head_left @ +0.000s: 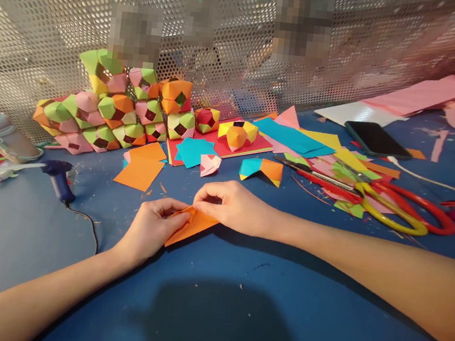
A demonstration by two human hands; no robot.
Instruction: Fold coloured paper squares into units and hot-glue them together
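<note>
A folded piece of orange paper [191,230] is held between my two hands, just over the blue table. My left hand [156,225] pinches its left side with thumb and fingers. At the upper edge, my right hand [229,206] grips the paper between thumb and forefinger. Beyond the hands lie loose orange sheets [142,167], a blue folded paper piece [196,152], a small pink patterned folded piece [209,165] and a blue, orange and yellow joined paper piece [260,170].
Stacked folded-paper balls [112,109] stand against a perforated metal screen [233,41]. A blue glue gun [59,180] with a cord is at left, near a bottle [6,133]. Scissors [394,210], a red cutter [324,180], coloured paper scraps and a phone [377,139] lie at right.
</note>
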